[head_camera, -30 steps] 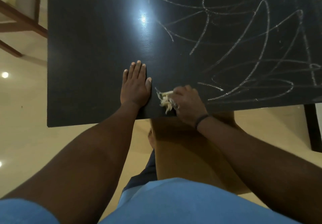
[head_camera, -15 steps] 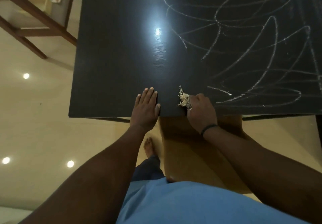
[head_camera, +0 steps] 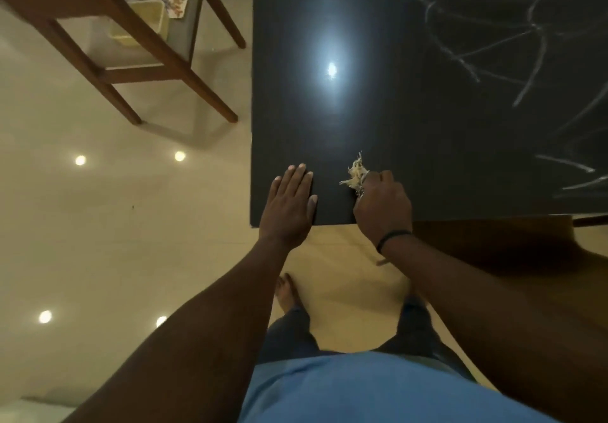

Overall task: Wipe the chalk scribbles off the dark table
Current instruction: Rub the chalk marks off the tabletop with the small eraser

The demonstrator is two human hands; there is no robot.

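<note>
Leftward stands a wooden chair point(head_camera: 108, 37); left hand point(head_camera: 289, 207) flat on table point(head_camera: 411, 110), right hand point(head_camera: 383, 207) gripping frayed cloth point(head_camera: 356, 175).

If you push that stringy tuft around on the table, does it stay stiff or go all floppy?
Probably floppy: the pale tuft splays into loose, frayed strands where it sticks out of the right hand. It looks light, since a simple fist holds it. On the glossy dark table it likely slides easily.
</note>
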